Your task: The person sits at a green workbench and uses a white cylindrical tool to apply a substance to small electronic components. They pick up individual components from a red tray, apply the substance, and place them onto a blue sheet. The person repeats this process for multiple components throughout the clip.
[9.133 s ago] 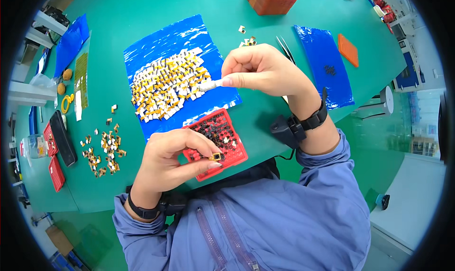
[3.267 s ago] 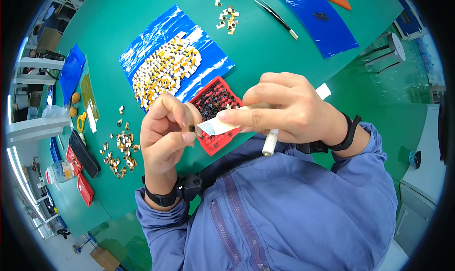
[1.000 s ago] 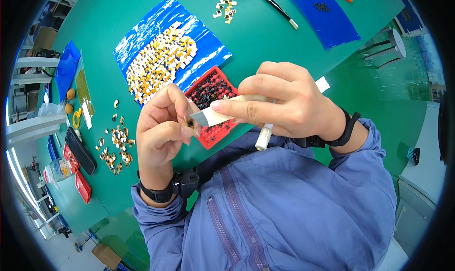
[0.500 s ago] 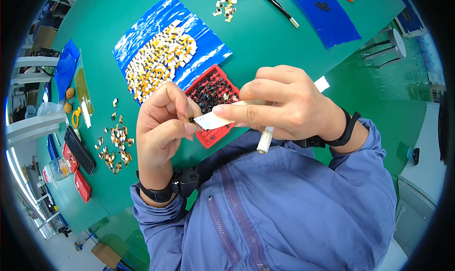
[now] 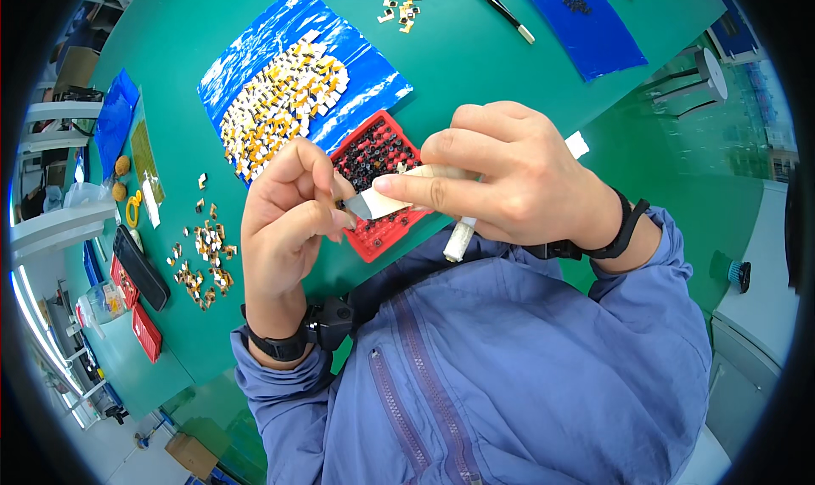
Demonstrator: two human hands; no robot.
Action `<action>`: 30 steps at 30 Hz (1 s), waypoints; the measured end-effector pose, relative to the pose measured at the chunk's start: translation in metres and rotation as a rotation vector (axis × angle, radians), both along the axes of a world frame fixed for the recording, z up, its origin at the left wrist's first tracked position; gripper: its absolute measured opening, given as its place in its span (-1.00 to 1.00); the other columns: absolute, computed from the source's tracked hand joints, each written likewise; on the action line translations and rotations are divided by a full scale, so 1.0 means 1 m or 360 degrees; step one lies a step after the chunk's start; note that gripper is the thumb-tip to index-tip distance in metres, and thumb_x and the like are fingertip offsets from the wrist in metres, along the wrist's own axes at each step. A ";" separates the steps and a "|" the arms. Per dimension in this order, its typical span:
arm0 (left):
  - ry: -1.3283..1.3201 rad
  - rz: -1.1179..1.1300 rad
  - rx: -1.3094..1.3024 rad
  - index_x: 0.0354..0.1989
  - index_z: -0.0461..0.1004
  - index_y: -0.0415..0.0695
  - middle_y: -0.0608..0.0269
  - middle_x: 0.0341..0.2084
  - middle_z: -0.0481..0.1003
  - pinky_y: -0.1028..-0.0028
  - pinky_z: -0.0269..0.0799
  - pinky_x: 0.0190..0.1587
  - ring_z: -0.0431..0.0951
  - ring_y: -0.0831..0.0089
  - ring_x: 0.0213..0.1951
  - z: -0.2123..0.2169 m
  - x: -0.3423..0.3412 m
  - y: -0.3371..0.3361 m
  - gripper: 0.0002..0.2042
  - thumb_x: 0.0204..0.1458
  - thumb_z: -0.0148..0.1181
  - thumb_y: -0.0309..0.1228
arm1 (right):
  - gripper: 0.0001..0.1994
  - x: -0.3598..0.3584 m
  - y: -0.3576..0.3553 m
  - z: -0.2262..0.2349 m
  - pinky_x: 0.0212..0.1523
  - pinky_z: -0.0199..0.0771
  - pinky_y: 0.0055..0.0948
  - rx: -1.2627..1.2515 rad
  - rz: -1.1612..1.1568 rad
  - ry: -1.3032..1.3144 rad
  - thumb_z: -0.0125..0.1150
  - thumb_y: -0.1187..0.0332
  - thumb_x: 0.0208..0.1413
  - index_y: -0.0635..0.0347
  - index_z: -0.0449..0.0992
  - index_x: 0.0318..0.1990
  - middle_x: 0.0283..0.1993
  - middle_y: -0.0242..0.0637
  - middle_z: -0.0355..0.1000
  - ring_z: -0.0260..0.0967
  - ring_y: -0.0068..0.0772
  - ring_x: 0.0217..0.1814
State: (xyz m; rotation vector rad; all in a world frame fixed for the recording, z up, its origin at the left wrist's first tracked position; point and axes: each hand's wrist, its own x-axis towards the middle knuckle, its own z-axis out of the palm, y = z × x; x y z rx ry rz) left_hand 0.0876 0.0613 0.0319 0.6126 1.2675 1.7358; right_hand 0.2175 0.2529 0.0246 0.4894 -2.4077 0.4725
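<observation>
Seen from above, a person in a blue jacket works at a green worktop (image 5: 475,69). Compared with half a second ago, little has shifted: both hands have stayed raised close to the chest, and the blade tip has crept slightly closer to the left fingertips, so the fine scraping or prying work seems to be continuing rather than finished.

The left hand (image 5: 284,209) pinches something tiny between thumb and fingertips; the part itself is too small to make out. The right hand (image 5: 505,179) is clenched around a white-handled knife (image 5: 399,198), its pale blade pointing left at the pinched spot and its handle end sticking out below the palm.

Just beneath the hands, near the worktop's front edge, lies a red tray (image 5: 378,167) with rows of small dark parts. Behind it a blue sheet (image 5: 340,44) carries a heap of small yellow-and-white pieces (image 5: 280,103). More such pieces (image 5: 199,256) are scattered toward the left edge.
</observation>
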 end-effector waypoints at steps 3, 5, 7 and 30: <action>0.0001 -0.0010 -0.0009 -0.41 0.24 -0.24 0.14 -0.59 0.42 0.65 0.27 -0.48 0.38 0.56 -0.59 0.000 -0.001 0.001 -0.78 -0.30 -0.07 -0.74 | -0.75 0.000 0.001 0.000 -0.53 0.19 -0.58 0.0052 -0.0014 0.0013 0.17 0.32 -0.17 -0.10 0.55 -0.24 -0.50 -0.57 0.19 0.25 -0.61 -0.41; -0.0020 -0.0026 -0.0037 -0.41 0.24 -0.24 0.15 -0.59 0.42 0.65 0.26 -0.49 0.38 0.56 -0.60 0.001 -0.002 0.001 -0.78 -0.30 -0.07 -0.74 | -0.74 0.000 0.001 0.002 -0.52 0.19 -0.59 0.0098 -0.0028 0.0012 0.17 0.32 -0.18 -0.09 0.55 -0.23 -0.49 -0.58 0.19 0.25 -0.61 -0.39; -0.0065 -0.0045 -0.0079 -0.41 0.24 -0.24 0.16 -0.61 0.42 0.65 0.25 -0.52 0.37 0.56 -0.61 0.004 -0.002 0.000 -0.78 -0.30 -0.07 -0.74 | -0.74 -0.001 0.001 0.004 -0.50 0.19 -0.60 0.0123 -0.0032 0.0017 0.17 0.31 -0.18 -0.09 0.55 -0.23 -0.49 -0.58 0.19 0.24 -0.61 -0.37; -0.0539 -0.0298 0.0172 -0.39 0.20 -0.23 0.30 -0.65 0.27 0.54 0.16 -0.59 0.33 0.43 -0.68 -0.004 -0.008 -0.001 -0.74 -0.36 -0.10 -0.70 | -0.62 -0.006 0.008 0.003 -0.55 0.23 -0.58 0.0074 0.0002 0.0201 0.22 0.35 -0.31 -0.10 0.59 -0.18 -0.46 -0.53 0.29 0.17 -0.54 -0.52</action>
